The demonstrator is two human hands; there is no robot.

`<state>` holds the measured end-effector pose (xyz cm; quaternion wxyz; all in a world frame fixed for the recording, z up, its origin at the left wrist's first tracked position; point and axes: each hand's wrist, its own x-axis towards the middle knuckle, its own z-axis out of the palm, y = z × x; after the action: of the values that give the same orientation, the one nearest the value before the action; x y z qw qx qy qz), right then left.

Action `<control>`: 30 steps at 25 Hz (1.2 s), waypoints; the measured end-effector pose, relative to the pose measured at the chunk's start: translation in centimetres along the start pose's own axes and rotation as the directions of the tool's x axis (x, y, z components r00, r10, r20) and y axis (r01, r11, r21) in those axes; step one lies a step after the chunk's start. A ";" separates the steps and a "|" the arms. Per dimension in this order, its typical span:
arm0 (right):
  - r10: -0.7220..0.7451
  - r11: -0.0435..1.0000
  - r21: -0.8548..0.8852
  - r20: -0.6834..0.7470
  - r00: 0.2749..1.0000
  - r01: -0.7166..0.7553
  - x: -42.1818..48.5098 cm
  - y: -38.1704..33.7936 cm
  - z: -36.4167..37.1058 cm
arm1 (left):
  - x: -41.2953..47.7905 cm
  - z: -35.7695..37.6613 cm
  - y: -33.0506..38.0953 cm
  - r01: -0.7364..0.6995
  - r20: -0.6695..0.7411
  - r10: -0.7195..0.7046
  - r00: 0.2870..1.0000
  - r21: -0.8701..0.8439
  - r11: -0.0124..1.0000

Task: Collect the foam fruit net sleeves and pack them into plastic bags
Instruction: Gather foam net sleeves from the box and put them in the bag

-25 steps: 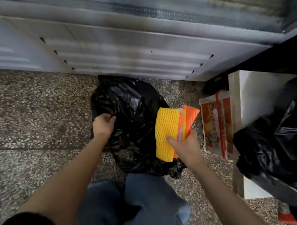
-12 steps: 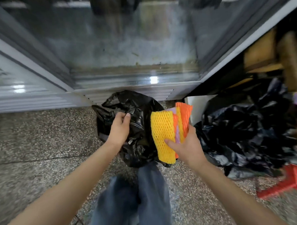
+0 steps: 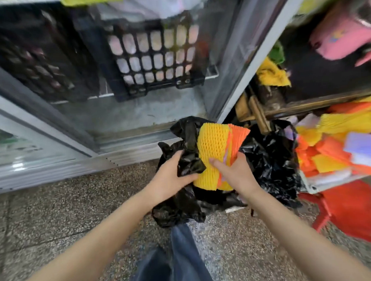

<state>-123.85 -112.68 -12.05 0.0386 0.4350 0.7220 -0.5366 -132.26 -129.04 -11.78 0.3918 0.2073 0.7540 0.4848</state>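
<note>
Judging by how things lie, packing is barely begun: a stack of sleeves, yellow in front and orange behind, is pinched in the right hand, outside any bag. A crumpled black bag, just left of that grip and touching the stack, is clenched in the left hand; no open mouth can be seen. Right of the grip, a loose pile of sleeves is left to be collected.
</note>
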 end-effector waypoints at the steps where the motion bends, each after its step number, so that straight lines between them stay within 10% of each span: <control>1: 0.003 1.000 0.012 -0.003 1.000 -0.003 -0.9 -0.3 -0.8 | -0.5 -0.5 0.7 -0.036 -0.016 0.036 0.999 -0.014 0.999; 12: 0.188 0.936 0.341 -0.276 0.943 -0.086 -17.0 6.0 -10.4 | -7.2 5.2 9.3 -0.140 0.300 0.119 0.946 0.050 0.989; 18: 0.383 0.804 0.588 -0.396 0.834 -0.090 -27.1 12.6 -13.7 | -12.6 19.0 13.7 -0.125 0.622 0.084 0.778 0.022 0.992; 30: 0.596 0.681 0.732 -0.557 0.579 0.002 -40.4 30.6 -31.5 | -16.9 49.4 18.5 -0.364 0.692 0.134 0.709 0.196 0.911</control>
<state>-65.43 -109.55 -0.35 -0.3295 0.7256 0.3344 -0.5031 -84.11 -104.39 0.33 0.5253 0.5276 0.5967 0.2994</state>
